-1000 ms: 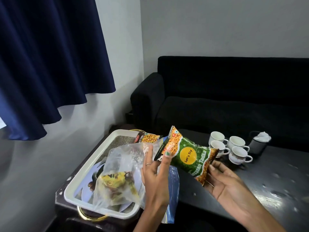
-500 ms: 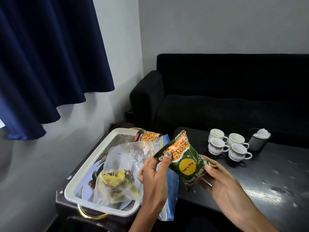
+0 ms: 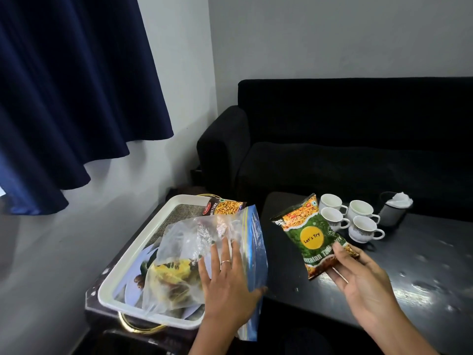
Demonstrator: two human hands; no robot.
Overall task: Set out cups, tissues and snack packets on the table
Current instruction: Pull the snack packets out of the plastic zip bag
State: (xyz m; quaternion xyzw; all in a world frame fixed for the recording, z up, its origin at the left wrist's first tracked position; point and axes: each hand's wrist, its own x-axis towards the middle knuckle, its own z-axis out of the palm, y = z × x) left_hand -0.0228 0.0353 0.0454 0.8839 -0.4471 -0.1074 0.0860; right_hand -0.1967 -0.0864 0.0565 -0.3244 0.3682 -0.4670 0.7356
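Note:
My right hand [image 3: 363,285] holds a green snack packet [image 3: 311,233] by its lower end, above the dark table [image 3: 422,272]. My left hand [image 3: 225,280] is open with fingers spread, resting against a clear plastic bag [image 3: 184,257] and a blue-edged zip bag [image 3: 256,247] in the white tray [image 3: 143,242]. A red and yellow mixture packet [image 3: 225,206] lies at the tray's far end. Several white cups [image 3: 350,217] stand grouped on the table. A dark holder with white tissues [image 3: 395,207] stands to their right.
The tray sits on a low stand left of the table, its gold handle [image 3: 139,329] at the near end. A black sofa [image 3: 345,149] runs behind the table. A dark blue curtain [image 3: 66,98] hangs at the left over the white wall.
My left hand let go of the green packet and moved left onto the bags in the tray. My right hand now holds the packet alone, shifted to the right above the table.

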